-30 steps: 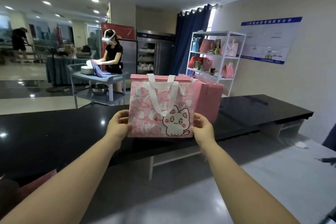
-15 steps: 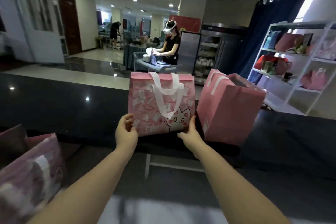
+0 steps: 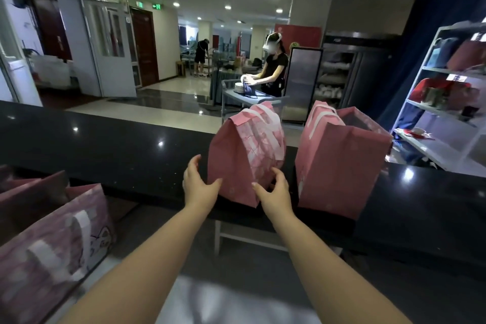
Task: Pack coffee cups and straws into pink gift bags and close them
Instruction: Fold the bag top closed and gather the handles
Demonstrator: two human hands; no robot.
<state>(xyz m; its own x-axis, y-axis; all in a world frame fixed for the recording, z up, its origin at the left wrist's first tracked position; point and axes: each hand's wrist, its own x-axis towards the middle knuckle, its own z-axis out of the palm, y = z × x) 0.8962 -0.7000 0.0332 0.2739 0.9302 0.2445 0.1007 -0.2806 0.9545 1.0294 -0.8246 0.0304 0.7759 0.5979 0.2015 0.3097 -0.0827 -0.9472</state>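
Standing on the glossy black table [image 3: 118, 155] beside another boxy bag [image 3: 339, 166], a closed pink bag [image 3: 236, 155] has left grip [image 3: 197, 184] and right grip [image 3: 276, 193], seemingly uncurled, on its sides.

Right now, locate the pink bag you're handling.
Head view, centre: the bag stands on the black counter between left hand and right hand, left of the open pink bag.
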